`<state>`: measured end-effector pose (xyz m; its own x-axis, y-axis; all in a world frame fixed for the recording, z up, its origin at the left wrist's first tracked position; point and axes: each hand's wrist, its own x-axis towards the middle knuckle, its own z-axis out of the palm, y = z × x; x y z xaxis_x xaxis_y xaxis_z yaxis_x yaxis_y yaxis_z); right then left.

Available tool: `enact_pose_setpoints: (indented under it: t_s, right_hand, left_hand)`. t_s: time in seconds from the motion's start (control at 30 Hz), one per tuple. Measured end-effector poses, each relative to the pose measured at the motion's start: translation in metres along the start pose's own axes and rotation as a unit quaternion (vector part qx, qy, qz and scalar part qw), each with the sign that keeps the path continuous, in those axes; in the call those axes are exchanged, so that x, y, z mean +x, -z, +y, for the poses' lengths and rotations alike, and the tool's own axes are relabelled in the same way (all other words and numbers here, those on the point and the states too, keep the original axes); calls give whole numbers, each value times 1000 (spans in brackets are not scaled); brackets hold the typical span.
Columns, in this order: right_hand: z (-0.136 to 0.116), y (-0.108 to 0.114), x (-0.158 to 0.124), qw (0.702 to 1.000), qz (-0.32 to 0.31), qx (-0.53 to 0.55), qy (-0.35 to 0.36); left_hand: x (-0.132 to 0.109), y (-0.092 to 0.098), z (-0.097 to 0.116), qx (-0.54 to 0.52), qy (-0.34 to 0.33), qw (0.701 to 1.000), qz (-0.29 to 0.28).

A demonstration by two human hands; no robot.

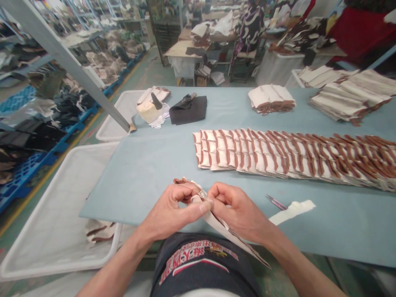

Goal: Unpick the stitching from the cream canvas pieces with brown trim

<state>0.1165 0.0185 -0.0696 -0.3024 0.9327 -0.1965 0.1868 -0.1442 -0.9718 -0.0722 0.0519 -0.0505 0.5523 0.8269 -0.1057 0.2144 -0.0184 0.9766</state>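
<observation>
Both hands meet over the front edge of the blue-grey table. My left hand is closed on a cream and brown strip, thumb stretched toward the other hand. Fingers bent, my right hand pinches the same strip close beside the left thumb. The strip hangs down to the right past the table edge, and a crumpled bit of it shows between the hands. Right of my hands lie small snips and a white strip. Behind them runs a long overlapping row of cream and brown pieces.
Further back are a dark folded cloth, a yellowish block, a cream stack and a larger stack. White bins stand left, beside a slanted metal post. A person in patterned clothing sits beyond.
</observation>
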Motion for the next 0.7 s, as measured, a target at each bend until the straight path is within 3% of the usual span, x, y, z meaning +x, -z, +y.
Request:
enact_pose_setpoints:
  t_s: [0.33,0.7]
  right_hand:
    - [8,-5,-8,991,65,-108,50]
    - [30,-24,-11,958,149,-227,89]
  left_hand:
    - [-5,-5,-7,45,-11,999,9]
    - [-11,-18,-29,72,-11,993,98]
